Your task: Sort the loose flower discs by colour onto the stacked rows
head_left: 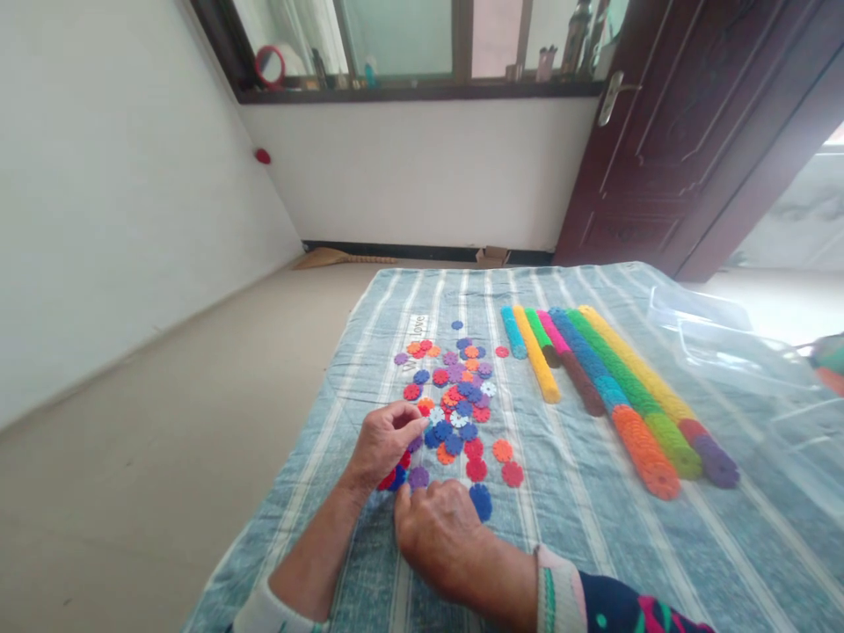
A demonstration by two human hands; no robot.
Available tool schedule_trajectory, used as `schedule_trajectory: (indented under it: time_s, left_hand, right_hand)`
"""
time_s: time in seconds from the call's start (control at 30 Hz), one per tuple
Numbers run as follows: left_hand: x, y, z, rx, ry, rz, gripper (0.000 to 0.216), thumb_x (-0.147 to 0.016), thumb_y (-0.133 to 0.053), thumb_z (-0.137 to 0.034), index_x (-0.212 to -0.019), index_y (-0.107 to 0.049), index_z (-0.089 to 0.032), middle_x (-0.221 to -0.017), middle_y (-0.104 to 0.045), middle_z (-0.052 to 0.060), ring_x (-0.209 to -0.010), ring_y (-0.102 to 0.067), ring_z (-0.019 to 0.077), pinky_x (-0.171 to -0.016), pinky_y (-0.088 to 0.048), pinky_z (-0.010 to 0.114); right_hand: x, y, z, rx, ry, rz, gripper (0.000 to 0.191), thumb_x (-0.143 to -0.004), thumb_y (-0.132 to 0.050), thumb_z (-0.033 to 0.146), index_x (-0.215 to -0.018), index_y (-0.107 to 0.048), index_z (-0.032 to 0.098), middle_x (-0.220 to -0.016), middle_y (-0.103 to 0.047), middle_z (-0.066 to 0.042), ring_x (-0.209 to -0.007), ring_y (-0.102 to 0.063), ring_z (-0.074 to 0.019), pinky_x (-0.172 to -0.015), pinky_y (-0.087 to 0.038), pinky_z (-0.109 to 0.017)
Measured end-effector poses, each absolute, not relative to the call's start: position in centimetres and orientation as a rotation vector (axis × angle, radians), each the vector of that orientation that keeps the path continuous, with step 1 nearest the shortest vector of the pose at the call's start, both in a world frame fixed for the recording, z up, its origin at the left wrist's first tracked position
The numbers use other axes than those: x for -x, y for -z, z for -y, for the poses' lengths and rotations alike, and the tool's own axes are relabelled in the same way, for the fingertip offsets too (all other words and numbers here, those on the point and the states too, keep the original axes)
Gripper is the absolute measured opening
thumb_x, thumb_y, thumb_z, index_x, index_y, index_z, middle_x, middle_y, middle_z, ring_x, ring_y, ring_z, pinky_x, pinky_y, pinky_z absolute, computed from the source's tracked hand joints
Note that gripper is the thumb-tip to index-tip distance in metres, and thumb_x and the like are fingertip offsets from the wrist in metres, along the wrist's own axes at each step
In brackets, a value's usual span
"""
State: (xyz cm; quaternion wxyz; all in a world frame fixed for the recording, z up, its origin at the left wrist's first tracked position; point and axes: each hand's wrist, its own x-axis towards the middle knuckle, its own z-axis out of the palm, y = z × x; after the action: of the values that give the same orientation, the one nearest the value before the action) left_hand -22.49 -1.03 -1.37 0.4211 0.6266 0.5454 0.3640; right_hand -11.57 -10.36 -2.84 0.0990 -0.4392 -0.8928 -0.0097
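- the left hand (389,440) has thumb and index fingertips brought together over the discs; whether a piece is pinched between them i cannot tell.
- the right hand (445,532) is palm down with fingers curled toward the cloth; its grip is hidden, so i cannot tell if it holds anything.
- a purple disc (418,476) lies just beyond the right hand's knuckles, a large blue disc (481,502) just beside them.
- scattered notched discs (451,397), in red, orange, purple, blue and white, spread beyond both hands, many overlapping.
- to the right, colored disc stacks (597,374) lie lengthwise, side by side.
- farther right, clear plastic boxes (718,352) rest on the striped cloth (560,483).
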Motion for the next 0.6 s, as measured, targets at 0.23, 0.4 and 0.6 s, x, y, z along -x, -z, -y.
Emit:
schedule_trajectory:
  time_s: [0.23, 0.4, 0.6]
  left_hand:
    - [22.6, 1.3, 1.1, -1.466, -0.986, -1.386, 0.025, -0.069, -0.071, -0.039, -0.068, -0.061, -0.016, -0.057, -0.056, -0.004, -0.051, -0.051, 0.0099, -0.052, -0.044, 0.022]
    - [22.7, 1.6, 1.0, -1.439, -1.017, -1.384, 0.025, -0.068, -0.072, -0.038, -0.067, -0.061, -0.016, -0.056, -0.055, -0.005, -0.051, -0.049, 0.0091, -0.052, -0.045, 0.021]
    - [22.7, 2.0, 0.9, -1.466, -1.002, -1.398, 0.025, -0.069, -0.072, -0.039, -0.068, -0.062, -0.017, -0.057, -0.057, -0.004, -0.052, -0.053, 0.0108, -0.053, -0.045, 0.022]
  right_hand:
    - [11.5, 3.1, 9.9, 1.281, 0.146, 2.565, 0.014, -0.078, -0.054, 0.001, -0.085, -0.062, 0.011, -0.067, -0.067, -0.01, -0.053, -0.063, -0.0223, -0.044, -0.047, -0.032]
    - [10.9, 2.6, 10.2, 1.202, 0.175, 2.641, 0.012, -0.078, -0.055, 0.001, -0.078, -0.061, 0.012, -0.06, -0.063, -0.009, -0.05, -0.059, -0.0209, -0.041, -0.043, -0.03]
    - [10.6, 2.8, 10.3, 1.234, 0.173, 2.603, 0.01, -0.079, -0.056, 0.004, -0.082, -0.06, 0.013, -0.063, -0.064, -0.009, -0.051, -0.059, -0.0207, -0.042, -0.04, -0.031]
